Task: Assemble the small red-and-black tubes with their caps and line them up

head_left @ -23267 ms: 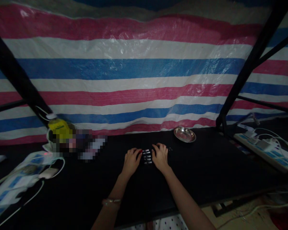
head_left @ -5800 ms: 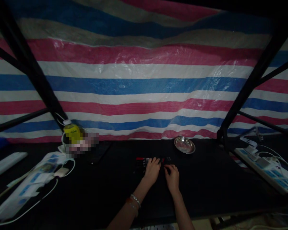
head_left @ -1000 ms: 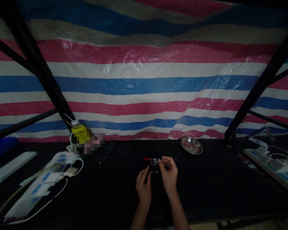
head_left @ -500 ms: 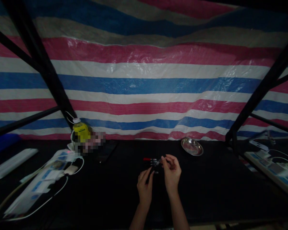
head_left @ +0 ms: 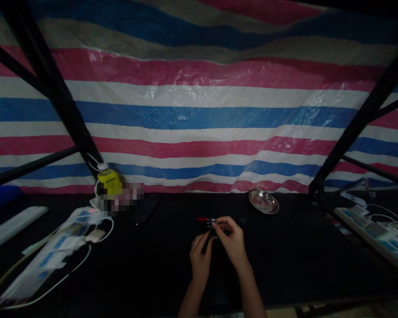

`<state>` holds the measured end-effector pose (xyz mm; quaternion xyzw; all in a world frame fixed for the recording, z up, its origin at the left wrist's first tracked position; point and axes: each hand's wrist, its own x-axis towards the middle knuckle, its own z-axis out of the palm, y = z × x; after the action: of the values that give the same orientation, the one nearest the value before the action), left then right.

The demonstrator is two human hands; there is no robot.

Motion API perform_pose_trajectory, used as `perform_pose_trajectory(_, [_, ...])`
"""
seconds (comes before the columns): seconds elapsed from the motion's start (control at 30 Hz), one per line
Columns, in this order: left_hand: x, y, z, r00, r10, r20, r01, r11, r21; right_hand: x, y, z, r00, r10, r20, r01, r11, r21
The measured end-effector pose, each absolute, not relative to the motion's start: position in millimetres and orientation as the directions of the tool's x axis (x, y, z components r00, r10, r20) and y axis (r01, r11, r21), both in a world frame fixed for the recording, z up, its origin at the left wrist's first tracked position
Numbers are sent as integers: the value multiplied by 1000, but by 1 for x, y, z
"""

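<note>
My left hand [head_left: 200, 257] is closed in a pinch near the middle of the black table. Something dark and slim seems to be at its fingertips, too dim to name. My right hand [head_left: 232, 240] is beside it on the right, thumb and fingers pinched together close to the left fingertips. What it grips is hidden. Just beyond the fingertips lies a slim red stick-like piece with a silver end [head_left: 204, 219]. Small silver-tipped dark pieces next to it are partly covered by my right hand. More small dark pieces [head_left: 241, 220] lie past the right knuckles.
A round metal dish [head_left: 264, 202] stands at the back right. Power strips with plugs and white cables [head_left: 58, 247] lie at the left, with another strip [head_left: 373, 232] at the right. A yellow bottle [head_left: 109, 180] stands by the left frame post. A striped sheet [head_left: 199, 115] hangs behind.
My right hand has shifted left and slightly nearer, toward the left fingertips, uncovering dark pieces on its right. My left hand stays nearly in place. The view has turned slightly.
</note>
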<state>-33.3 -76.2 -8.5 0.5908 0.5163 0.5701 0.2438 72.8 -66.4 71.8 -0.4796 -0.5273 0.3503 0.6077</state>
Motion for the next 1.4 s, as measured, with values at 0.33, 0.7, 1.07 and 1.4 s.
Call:
perform_pose_trajectory(0.33, [-32, -75, -5, -207, 917, 342, 296, -274, 915, 84, -60, 65, 334, 913, 234, -12, 252, -968])
perform_pose_trajectory(0.7, [-47, -72, -3, -185, 894, 409, 507, -269, 818, 99, -59, 55, 175, 961, 214, -39, 224, -974])
perform_pose_trajectory(1.07, [-81, -42, -3, -110, 963, 245, 738, -86, 670, 103, -33, 7, 73, 973, 220, 81, 214, -973])
perform_pose_trajectory(1.4, [-74, -39, -1, -143, 966, 216, 859, 13, 512, 104, -28, -17, 112, 957, 266, 256, 231, -939])
